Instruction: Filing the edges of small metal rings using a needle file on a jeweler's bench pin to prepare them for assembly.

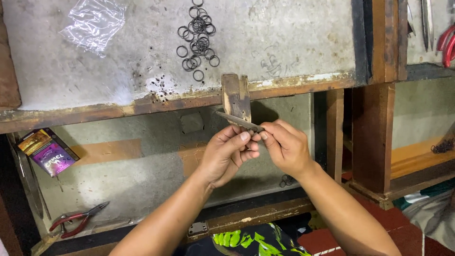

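Observation:
My left hand (227, 154) and my right hand (285, 146) meet in front of a small wooden peg (235, 97) that juts from the workbench edge. A slim flat metal file (237, 120) lies across the peg, its near end pinched in my right fingers, its tip pointing up-left. My left thumb and forefinger press together right beside that end, on something too small to make out. Several dark metal rings (198, 38) lie scattered on the bench top above the peg.
A crumpled clear plastic bag (94, 22) lies at the bench's back left. Below, a lower tray holds red-handled pliers (78, 219), a small purple and orange box (47, 151) and more rings (286, 180). Wooden posts (373, 137) stand at right; red-handled tools (446, 42) sit top right.

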